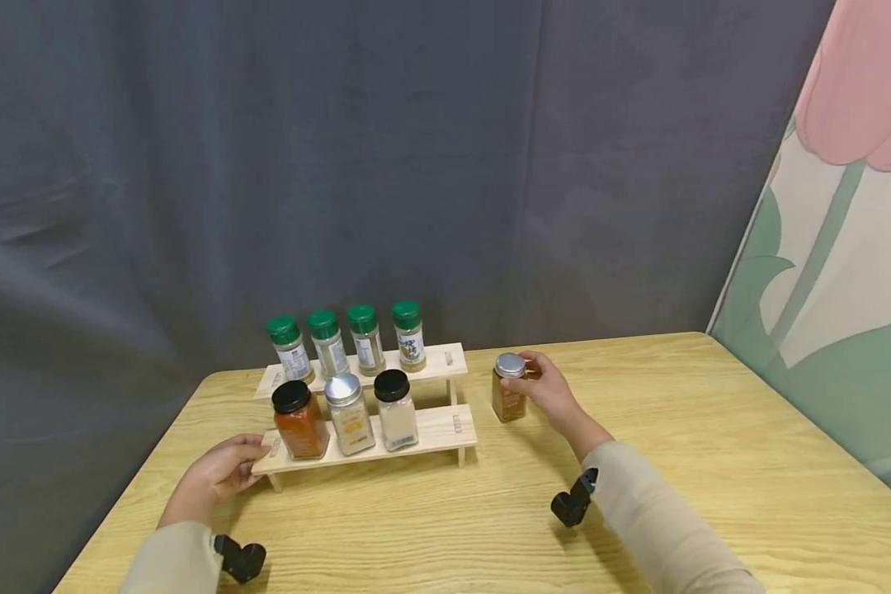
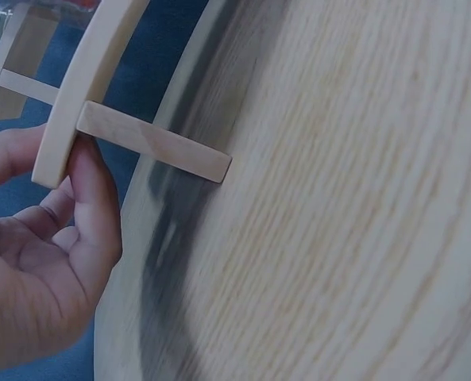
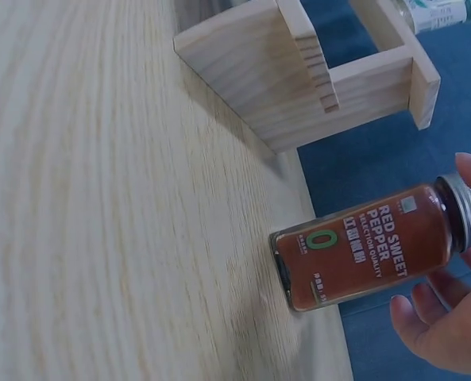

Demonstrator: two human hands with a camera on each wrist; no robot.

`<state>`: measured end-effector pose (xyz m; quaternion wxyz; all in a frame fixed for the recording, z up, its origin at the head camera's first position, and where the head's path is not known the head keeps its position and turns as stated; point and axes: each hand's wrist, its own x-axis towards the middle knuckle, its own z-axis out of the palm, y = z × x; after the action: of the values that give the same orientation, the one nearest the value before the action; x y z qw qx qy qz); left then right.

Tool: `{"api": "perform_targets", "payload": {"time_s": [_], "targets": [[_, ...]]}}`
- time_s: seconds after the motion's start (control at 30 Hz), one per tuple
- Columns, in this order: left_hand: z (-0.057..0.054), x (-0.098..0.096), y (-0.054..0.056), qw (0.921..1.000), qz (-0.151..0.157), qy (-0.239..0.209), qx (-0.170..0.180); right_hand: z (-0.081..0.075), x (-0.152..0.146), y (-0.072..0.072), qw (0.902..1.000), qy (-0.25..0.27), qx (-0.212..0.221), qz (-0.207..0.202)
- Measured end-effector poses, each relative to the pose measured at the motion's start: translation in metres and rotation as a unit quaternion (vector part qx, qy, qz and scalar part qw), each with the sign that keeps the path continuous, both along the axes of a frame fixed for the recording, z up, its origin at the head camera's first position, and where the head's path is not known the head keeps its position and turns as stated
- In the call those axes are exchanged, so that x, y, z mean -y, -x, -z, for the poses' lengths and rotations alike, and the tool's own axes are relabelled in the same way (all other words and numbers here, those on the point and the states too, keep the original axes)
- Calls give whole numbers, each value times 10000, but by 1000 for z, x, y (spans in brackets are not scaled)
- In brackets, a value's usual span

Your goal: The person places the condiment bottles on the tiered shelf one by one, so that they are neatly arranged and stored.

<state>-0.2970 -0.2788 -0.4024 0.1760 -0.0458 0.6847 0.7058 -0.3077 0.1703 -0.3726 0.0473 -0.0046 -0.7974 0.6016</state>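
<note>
A two-tier wooden spice rack [image 1: 436, 427] stands at the left of the table. My left hand [image 1: 226, 466] pinches the left end of its lower shelf [image 2: 68, 103], thumb on one face and fingers on the other. Three jars stand on that tier: an orange-red one [image 1: 302, 431] with a black lid, a pale one [image 1: 352, 427] with a silver lid, and another pale one [image 1: 397, 423] with a black lid. Right of the rack, my right hand [image 1: 553, 396] holds a red sweet pepper jar [image 3: 366, 246] near its silver lid. The jar's base is at the tabletop.
Several green-capped spice bottles [image 1: 367, 346] stand on the upper tier. The wooden table [image 1: 676, 429] extends right and forward from the rack. A dark curtain [image 1: 416, 165] hangs behind it, with a flower-patterned panel [image 1: 861, 272] at the right.
</note>
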Motion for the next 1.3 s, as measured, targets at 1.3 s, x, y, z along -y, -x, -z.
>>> {"api": "perform_targets", "payload": {"time_s": [1.3], "targets": [[0, -2, -3, 9996, -48, -288, -14, 4, 7, 6, 9984, 532, -186, 98]]}}
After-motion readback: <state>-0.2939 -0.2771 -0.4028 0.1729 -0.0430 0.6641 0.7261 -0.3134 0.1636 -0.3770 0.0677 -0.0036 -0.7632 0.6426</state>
